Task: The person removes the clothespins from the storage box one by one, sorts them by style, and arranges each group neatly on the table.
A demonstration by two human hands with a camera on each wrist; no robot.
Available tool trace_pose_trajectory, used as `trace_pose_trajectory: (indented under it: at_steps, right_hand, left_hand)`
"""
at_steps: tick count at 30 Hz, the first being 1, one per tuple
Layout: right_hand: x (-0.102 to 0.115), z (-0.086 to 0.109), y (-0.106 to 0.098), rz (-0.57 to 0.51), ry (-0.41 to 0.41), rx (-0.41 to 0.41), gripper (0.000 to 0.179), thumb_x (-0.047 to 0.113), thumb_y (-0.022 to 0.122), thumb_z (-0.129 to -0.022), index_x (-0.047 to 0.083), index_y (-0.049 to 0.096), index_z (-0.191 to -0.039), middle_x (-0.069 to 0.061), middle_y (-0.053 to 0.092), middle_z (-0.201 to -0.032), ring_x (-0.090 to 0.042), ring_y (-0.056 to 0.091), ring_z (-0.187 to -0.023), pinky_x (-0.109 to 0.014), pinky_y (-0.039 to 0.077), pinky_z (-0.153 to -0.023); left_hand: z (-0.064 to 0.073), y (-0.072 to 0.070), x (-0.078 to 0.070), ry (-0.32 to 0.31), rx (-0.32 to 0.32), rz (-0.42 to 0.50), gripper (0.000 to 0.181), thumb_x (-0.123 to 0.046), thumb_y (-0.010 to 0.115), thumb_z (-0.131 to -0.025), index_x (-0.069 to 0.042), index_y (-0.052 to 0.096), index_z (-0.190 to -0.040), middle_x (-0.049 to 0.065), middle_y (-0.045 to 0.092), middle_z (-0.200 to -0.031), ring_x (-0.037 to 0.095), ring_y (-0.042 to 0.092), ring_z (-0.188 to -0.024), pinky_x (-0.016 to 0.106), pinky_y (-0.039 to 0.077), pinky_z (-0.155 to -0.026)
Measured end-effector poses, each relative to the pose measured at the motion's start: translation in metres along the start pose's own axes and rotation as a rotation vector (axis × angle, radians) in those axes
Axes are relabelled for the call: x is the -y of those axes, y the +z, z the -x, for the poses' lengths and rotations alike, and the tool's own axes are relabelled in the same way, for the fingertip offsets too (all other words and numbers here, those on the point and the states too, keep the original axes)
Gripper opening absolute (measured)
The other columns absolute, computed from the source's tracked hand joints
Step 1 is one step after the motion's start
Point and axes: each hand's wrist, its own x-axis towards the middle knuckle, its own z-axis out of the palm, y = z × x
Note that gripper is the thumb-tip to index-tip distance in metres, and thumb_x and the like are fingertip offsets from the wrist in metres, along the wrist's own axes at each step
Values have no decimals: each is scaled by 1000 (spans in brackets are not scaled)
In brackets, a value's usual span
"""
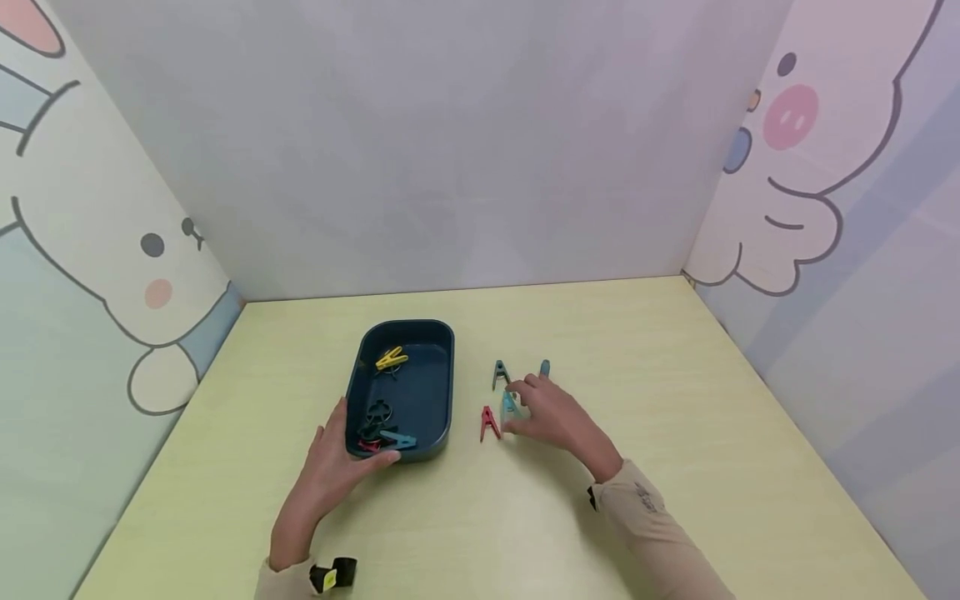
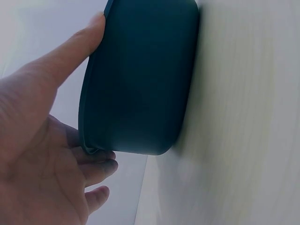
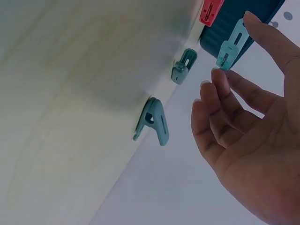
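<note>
At its near-left corner, a dark blue tray [image 1: 423, 392] is held by my left hand [image 1: 330, 467], the thumb along the near rim and the fingers at the left side. My right hand [image 1: 553, 417] pinches a light blue clothespin [image 3: 233, 44] between thumb and index finger, the other fingers loosely bent. Just left of that hand lies a red clothespin [image 1: 489, 422]. A teal clothespin [image 1: 500, 372] lies beyond it, and another teal clothespin [image 1: 545, 367] shows partly behind the right hand.
Inside the tray are a yellow clothespin [image 1: 391, 358], a light blue clothespin [image 1: 399, 439], a partly covered red piece [image 1: 369, 446] and dark ring-shaped pieces [image 1: 378, 411]. The pale wooden table [image 1: 637, 350] meets a grey wall [image 1: 465, 167] at the back, with cartoon-printed walls at both sides.
</note>
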Motion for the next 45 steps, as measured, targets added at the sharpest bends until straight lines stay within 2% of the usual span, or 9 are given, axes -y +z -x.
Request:
trace_pose_trajectory:
  at_steps: [6,15,34,40,45]
  right_hand:
    - [-5,4,2,10,11,9,57,35,89,-83,2,69,-125,-2,59,-99,-18,55,-87,-35,52,-74]
    - [-6,7,6,21,58,19,59,36,91,-80,2,70,-124,-3,60,-100,-19,52,-85,-35,49,-71]
    - [-4,6,12,55,115,57,59,36,93,-78,2,71,-120,-3,57,-93,-20,49,-81,-38,48,-70]
    - [-3,6,12,65,116,55,60,36,93,-78,1,71,-121,-4,59,-94,-20,50,-83,-39,49,-72]
    - [-1,6,10,68,112,43,63,38,92,-78,2,70,-125,-8,63,-103,-22,54,-87,-41,51,-76]
  left_hand:
    - [-2,1,2,14,-11,4,127,-50,85,-82,2,3,-164,30,11,-168,51,12,-152,65,0,-122]
    - [-1,0,0,-8,-6,2,126,-49,85,-83,1,3,-164,30,10,-168,53,10,-151,66,1,-121]
    - [0,1,2,36,-27,4,125,-49,85,-82,1,6,-164,30,13,-167,52,14,-152,66,1,-122]
    - [0,1,3,37,-27,0,125,-49,86,-82,1,6,-164,30,13,-167,51,14,-152,66,2,-122]
    - [0,1,2,30,-21,-3,124,-47,86,-83,1,6,-164,30,13,-167,51,14,-152,66,2,-122]
